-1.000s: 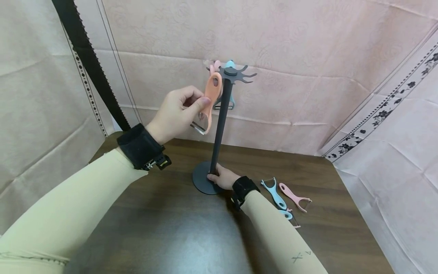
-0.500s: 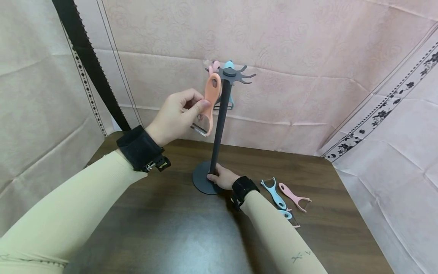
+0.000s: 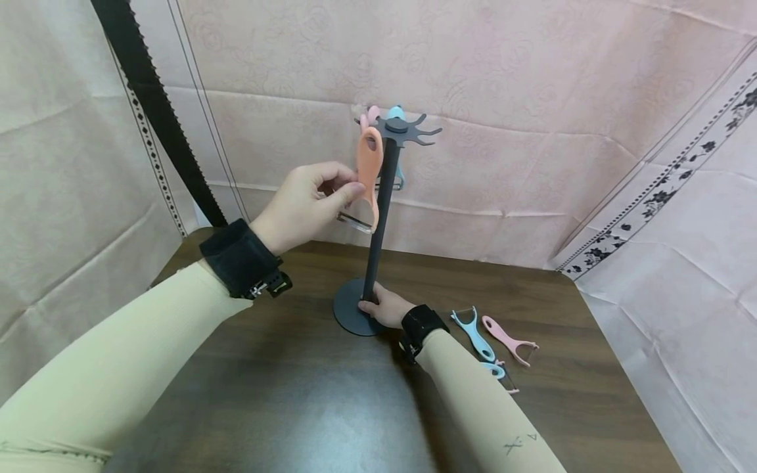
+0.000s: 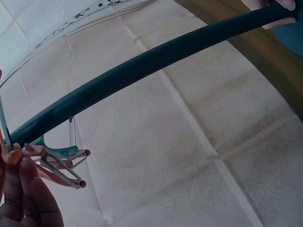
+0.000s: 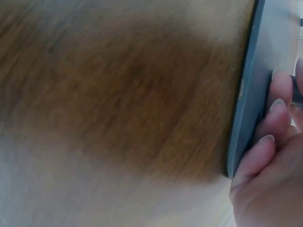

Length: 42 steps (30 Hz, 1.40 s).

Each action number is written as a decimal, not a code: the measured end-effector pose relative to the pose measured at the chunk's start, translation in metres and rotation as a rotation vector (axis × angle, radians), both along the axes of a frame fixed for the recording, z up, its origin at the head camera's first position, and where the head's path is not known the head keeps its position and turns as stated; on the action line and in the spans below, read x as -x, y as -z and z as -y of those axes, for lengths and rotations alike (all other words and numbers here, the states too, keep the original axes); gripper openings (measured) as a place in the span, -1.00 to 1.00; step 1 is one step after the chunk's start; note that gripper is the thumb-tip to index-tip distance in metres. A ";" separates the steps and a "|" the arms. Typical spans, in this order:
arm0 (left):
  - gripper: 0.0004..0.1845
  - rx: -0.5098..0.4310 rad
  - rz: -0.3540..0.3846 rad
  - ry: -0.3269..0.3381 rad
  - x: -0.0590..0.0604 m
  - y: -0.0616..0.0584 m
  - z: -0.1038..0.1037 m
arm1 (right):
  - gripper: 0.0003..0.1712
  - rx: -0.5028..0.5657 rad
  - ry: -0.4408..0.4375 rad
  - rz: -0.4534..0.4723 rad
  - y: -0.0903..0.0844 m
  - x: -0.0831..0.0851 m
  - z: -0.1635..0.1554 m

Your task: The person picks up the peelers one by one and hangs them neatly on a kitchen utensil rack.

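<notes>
A dark grey stand [image 3: 378, 217] with a hooked top [image 3: 399, 127] rises from a round base [image 3: 349, 314] on the brown table [image 3: 296, 394]. My left hand [image 3: 310, 200] pinches an orange peeler [image 3: 369, 172] by its handle, holding it upright against the pole, its top loop level with the hooks. In the left wrist view the fingers [image 4: 21, 189] hold that peeler's blade end [image 4: 64, 168] beside the pole [image 4: 142, 66]. My right hand [image 3: 384, 307] grips the foot of the pole on the base; the fingers [image 5: 267, 137] rest on the base [image 5: 248, 94]. A pink and a blue peeler [image 3: 395, 113] hang behind the top.
Three loose peelers lie on the table right of my right forearm: a blue one [image 3: 473, 332], a pink one [image 3: 510, 340], and another blue one [image 3: 498, 373] half hidden. Pink cloth [image 3: 503, 98] hangs close behind and on both sides. A black serrated strap [image 3: 150, 112] crosses the left.
My left hand has brought the orange peeler slightly right and turned it more upright, close against the pole. The right hand and stand have stayed still.
</notes>
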<state>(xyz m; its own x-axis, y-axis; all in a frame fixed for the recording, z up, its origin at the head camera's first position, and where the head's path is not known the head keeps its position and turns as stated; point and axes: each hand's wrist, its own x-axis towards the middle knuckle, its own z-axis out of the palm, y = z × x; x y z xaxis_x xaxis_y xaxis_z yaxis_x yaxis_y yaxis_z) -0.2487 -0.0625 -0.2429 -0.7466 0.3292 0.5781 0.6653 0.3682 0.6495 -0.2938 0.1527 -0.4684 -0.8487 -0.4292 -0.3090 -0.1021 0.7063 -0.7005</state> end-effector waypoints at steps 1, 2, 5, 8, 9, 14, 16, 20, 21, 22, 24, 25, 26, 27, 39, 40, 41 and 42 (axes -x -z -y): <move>-0.82 0.000 0.000 -0.001 0.000 0.001 0.000 | -0.69 0.002 0.000 0.003 0.000 0.000 0.000; -0.81 0.000 0.001 -0.006 0.000 0.002 0.000 | -0.70 0.000 0.001 0.004 0.000 0.000 0.000; -0.80 0.001 0.000 -0.018 0.000 0.004 -0.001 | -0.73 -0.002 0.001 0.003 -0.001 -0.001 0.000; -0.79 0.003 -0.002 -0.027 0.000 0.005 -0.001 | -0.73 -0.008 0.002 0.003 -0.005 -0.004 -0.003; -0.78 -0.001 -0.006 -0.028 0.000 0.005 -0.001 | -0.72 -0.009 0.003 0.002 -0.007 -0.005 -0.005; -0.79 -0.007 -0.028 -0.045 0.000 0.009 0.002 | -0.63 -0.013 0.021 -0.029 -0.016 -0.009 -0.021; -0.79 -0.011 -0.030 -0.049 -0.001 0.011 0.004 | -0.62 -0.020 0.041 -0.051 -0.020 -0.009 -0.033; -0.78 -0.036 -0.038 -0.053 0.000 0.018 0.007 | -0.64 -0.025 0.077 -0.077 -0.026 -0.010 -0.062; -0.77 -0.050 -0.044 -0.055 0.000 0.020 0.008 | -0.64 -0.032 0.077 -0.085 -0.027 -0.011 -0.070; -0.76 -0.066 -0.047 -0.059 0.001 0.023 0.009 | -0.64 -0.037 0.078 -0.088 -0.029 -0.012 -0.078; -0.74 -0.097 -0.055 -0.070 -0.003 0.027 0.011 | -0.64 -0.060 0.072 -0.101 -0.033 -0.016 -0.092; -0.74 -0.114 -0.052 -0.075 -0.006 0.028 0.011 | -0.64 -0.070 0.064 -0.110 -0.036 -0.018 -0.098; -0.72 -0.128 -0.044 -0.076 -0.006 0.033 0.013 | -0.64 -0.081 0.059 -0.115 -0.038 -0.020 -0.105; -0.70 -0.137 -0.027 -0.077 -0.006 0.039 0.015 | -0.64 -0.091 0.058 -0.118 -0.041 -0.023 -0.110; -0.38 0.281 0.491 -0.034 0.030 0.169 0.030 | -0.61 -0.213 0.017 -0.139 -0.061 -0.054 -0.155; -0.39 0.308 0.509 -0.031 0.030 0.176 0.027 | -0.60 -0.224 0.013 -0.131 -0.061 -0.057 -0.157; -0.40 0.328 0.518 -0.030 0.031 0.182 0.023 | -0.60 -0.235 0.017 -0.118 -0.062 -0.059 -0.159; -0.41 0.345 0.524 -0.029 0.031 0.186 0.019 | -0.60 -0.243 0.020 -0.106 -0.061 -0.061 -0.161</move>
